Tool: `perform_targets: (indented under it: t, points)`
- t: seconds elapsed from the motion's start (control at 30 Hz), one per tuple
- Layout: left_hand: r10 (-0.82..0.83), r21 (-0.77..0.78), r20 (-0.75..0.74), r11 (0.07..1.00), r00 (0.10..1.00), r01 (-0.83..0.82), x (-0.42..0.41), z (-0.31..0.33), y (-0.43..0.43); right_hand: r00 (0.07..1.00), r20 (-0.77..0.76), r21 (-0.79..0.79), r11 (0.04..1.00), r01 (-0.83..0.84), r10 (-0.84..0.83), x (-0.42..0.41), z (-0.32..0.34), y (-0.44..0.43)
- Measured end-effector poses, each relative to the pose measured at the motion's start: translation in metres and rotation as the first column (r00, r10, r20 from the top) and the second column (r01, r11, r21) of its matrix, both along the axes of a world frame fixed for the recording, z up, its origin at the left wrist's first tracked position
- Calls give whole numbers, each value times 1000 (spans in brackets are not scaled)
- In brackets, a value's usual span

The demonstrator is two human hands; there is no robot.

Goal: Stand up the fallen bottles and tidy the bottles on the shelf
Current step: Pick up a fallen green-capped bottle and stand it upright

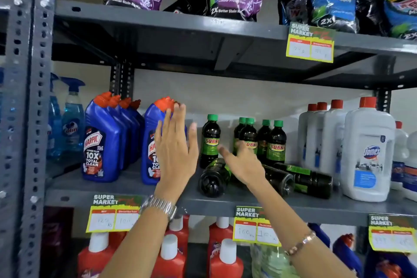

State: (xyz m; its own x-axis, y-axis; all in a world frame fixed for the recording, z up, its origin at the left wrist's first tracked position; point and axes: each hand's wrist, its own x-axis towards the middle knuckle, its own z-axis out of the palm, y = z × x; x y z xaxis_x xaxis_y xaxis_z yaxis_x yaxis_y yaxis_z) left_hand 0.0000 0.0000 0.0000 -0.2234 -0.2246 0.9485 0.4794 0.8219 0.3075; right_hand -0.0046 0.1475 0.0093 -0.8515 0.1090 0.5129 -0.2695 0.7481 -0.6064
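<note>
Open gap between blue Harpic bottle and upright green-capped bottle, fallen dark bottles blocking shelf front

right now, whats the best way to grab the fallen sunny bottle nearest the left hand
Grip it around the dark body behind the base, coming from above and the front. The fallen bottle lies with its base toward the shelf's front edge and its neck pointing back under the standing bottle, so the cap end looks crowded. The right hand is nearest.

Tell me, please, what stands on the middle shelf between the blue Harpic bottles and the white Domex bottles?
In the head view, dark Sunny bottles with green caps: several upright at the back, others fallen in front.
</note>
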Motion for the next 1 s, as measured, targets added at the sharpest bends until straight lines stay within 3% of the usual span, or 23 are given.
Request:
perform_targets:
  t: [0.07, 0.13, 0.27, 0.37, 0.57, 0.77, 0.83, 0.9, 1.0]
  points:
    - [-5, -84, 17, 996, 1000, 6, 10, -27, -8, 965, 259, -11, 999, -46, 47, -6, -7, 2]
    - [40, -198, 51, 980, 998, -29, 12, -67, -17, 927, 360, -118, 991, -64, 102, -11, -12, 7]
    - [114, -361, 154, 931, 982, -52, 3, -99, -31, 864, 445, -396, 917, -44, 234, -15, -10, 9]
    - [155, -458, 157, 886, 975, -67, 1, -113, -26, 838, 472, -447, 894, -43, 276, -11, -18, 15]
    - [189, -476, 125, 873, 974, -108, 3, -98, -46, 857, 408, -536, 843, -54, 314, -16, -2, -6]
    - [192, -510, 146, 855, 970, -92, 1, -103, -46, 922, 193, -602, 783, -158, 335, -28, -11, -6]
    - [195, -502, 146, 860, 970, -97, 1, -105, -46, 960, 92, -492, 851, -186, 263, -32, -13, -8]
    - [189, -492, 151, 866, 970, -92, 1, -107, -46, 985, 16, -280, 947, -159, 170, -30, -16, -11]
    - [178, -481, 159, 873, 971, -81, 3, -108, -45, 986, -92, -140, 979, -149, 137, -29, -28, -18]
